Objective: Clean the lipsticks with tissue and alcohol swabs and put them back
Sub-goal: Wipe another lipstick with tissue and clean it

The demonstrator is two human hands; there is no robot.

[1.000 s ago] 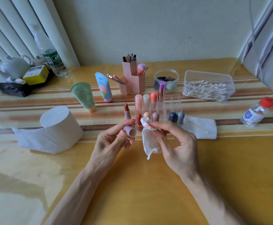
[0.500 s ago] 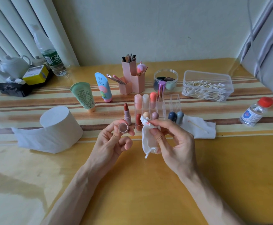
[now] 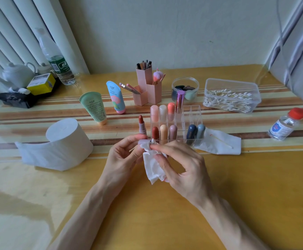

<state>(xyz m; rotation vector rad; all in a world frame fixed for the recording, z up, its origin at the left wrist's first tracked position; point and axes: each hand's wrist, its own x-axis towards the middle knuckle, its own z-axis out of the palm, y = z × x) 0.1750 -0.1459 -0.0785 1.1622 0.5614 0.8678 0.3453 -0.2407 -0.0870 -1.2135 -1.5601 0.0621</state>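
My left hand (image 3: pixel 123 157) pinches a small mauve lipstick cap (image 3: pixel 144 142) between thumb and fingers. My right hand (image 3: pixel 179 166) grips a crumpled white tissue (image 3: pixel 153 168) and presses its top corner into the cap's mouth. Just behind the hands an uncapped brick-red lipstick (image 3: pixel 141 125) stands upright on the table, left of a clear acrylic organizer (image 3: pixel 192 120) that holds several capped lipsticks in its compartments. A tall metallic pink lipstick (image 3: pixel 180 101) stands in the organizer's back row.
A toilet paper roll (image 3: pixel 64 141) lies at the left. At the right are a spread tissue with a used swab (image 3: pixel 219 143), an alcohol bottle (image 3: pixel 287 124) and a clear box of cotton swabs (image 3: pixel 231 95). Two tubes, pink brush holders (image 3: pixel 148 87) and a jar stand behind.
My left hand turned the cap from facing me to facing right. My right hand brought the tissue's tip across into the cap's mouth.
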